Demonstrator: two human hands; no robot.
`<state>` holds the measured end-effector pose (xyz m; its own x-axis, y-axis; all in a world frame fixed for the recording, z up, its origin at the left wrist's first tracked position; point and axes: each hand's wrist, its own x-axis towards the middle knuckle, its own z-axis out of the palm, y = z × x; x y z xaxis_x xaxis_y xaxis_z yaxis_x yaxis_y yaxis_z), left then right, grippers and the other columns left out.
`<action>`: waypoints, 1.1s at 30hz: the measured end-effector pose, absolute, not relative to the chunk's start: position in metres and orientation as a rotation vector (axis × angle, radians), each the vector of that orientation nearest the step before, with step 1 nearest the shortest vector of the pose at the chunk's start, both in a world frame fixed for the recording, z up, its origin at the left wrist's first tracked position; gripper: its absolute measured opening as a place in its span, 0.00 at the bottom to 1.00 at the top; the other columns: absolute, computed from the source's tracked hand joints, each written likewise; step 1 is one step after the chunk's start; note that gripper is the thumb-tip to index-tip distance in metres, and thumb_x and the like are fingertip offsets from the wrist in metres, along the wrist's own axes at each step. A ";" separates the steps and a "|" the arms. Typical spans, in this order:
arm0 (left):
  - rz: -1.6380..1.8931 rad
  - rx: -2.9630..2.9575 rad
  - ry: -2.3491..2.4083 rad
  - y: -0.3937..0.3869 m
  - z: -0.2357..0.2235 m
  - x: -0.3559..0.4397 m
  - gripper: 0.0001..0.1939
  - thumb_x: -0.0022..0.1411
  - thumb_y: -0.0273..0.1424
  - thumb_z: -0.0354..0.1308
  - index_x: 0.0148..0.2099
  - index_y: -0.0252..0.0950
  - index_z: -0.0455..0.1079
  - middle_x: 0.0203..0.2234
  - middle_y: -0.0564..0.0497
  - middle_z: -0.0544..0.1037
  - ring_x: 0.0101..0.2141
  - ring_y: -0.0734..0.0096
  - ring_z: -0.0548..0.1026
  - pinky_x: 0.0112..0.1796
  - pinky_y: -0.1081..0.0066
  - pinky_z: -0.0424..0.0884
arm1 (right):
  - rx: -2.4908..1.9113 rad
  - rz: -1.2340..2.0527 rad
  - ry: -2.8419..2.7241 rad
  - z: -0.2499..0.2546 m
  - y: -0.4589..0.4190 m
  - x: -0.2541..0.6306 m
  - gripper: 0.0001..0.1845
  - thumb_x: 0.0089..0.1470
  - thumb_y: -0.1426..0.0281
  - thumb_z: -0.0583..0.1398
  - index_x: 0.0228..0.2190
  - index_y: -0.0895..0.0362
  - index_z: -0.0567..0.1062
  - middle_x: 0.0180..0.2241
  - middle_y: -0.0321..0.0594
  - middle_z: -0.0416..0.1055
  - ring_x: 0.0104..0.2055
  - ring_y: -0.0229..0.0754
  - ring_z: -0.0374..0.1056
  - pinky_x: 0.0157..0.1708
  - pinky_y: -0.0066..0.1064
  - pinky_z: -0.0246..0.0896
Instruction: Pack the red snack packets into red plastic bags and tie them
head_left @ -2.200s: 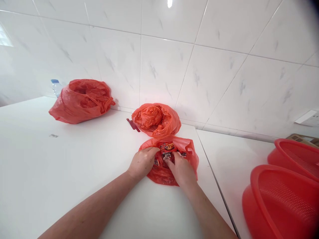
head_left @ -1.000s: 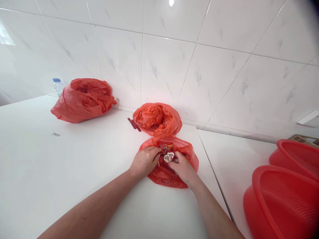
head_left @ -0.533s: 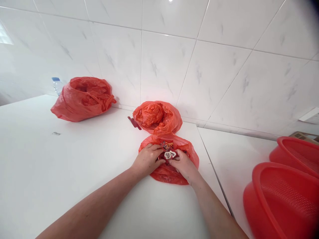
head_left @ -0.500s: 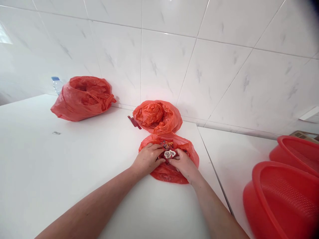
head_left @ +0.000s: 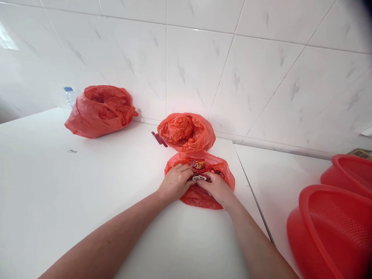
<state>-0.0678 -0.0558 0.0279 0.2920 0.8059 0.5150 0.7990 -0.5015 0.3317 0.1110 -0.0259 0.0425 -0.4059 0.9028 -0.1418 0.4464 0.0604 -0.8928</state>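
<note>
A small dark red printed packet (head_left: 199, 178) with a white label and black lettering is pinched between my two hands. My left hand (head_left: 178, 180) grips its left end, fingers closed. On its right end, my right hand (head_left: 217, 188) is closed as well, thumb toward me. Both hands are over the mouth of a red plastic bag (head_left: 200, 201) lying on the table. Inside that bag, just behind the hands, shows another red packet (head_left: 199, 164) with a food picture. The fingertips are partly hidden by the packet and the bag.
A second red bag (head_left: 203, 133) stands behind, against the tiled wall, with dark red strips (head_left: 159, 139) beside it. Farther left are a bigger red bag (head_left: 99, 116) and a clear bottle (head_left: 70, 97). Red plastic baskets (head_left: 305, 217) stand at the right, past a table seam.
The packet between my hands has tipped, so its white label looks flatter. More of the packet behind it shows. The whole view has shifted slightly.
</note>
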 end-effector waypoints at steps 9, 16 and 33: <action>1.059 2.427 1.566 -0.054 0.021 -0.067 0.14 0.61 0.28 0.55 0.50 0.39 0.67 0.38 0.49 0.78 0.38 0.64 0.74 0.42 0.61 0.71 | -1.349 1.314 -1.876 0.042 -0.023 0.111 0.11 0.50 0.61 0.58 0.28 0.55 0.73 0.22 0.33 0.65 0.22 0.34 0.57 0.22 0.27 0.50; 1.061 2.451 1.524 -0.053 0.022 -0.068 0.12 0.63 0.27 0.52 0.49 0.38 0.69 0.37 0.49 0.77 0.36 0.66 0.73 0.40 0.64 0.70 | -1.339 1.417 -1.808 0.038 -0.022 0.112 0.10 0.51 0.62 0.57 0.33 0.55 0.71 0.24 0.33 0.69 0.20 0.33 0.58 0.21 0.26 0.52; 1.129 2.358 1.555 -0.051 0.021 -0.070 0.16 0.57 0.22 0.56 0.48 0.39 0.69 0.39 0.51 0.79 0.41 0.64 0.75 0.43 0.63 0.71 | -1.369 0.813 -1.642 0.042 -0.017 0.114 0.12 0.49 0.68 0.56 0.38 0.52 0.72 0.35 0.38 0.74 0.36 0.43 0.70 0.39 0.36 0.65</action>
<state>-0.0701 -0.0514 0.0209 0.2038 0.8276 0.5230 0.7535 -0.4737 0.4560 0.1135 -0.0169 0.0415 -0.0633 0.9799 0.1891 0.4441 0.1973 -0.8740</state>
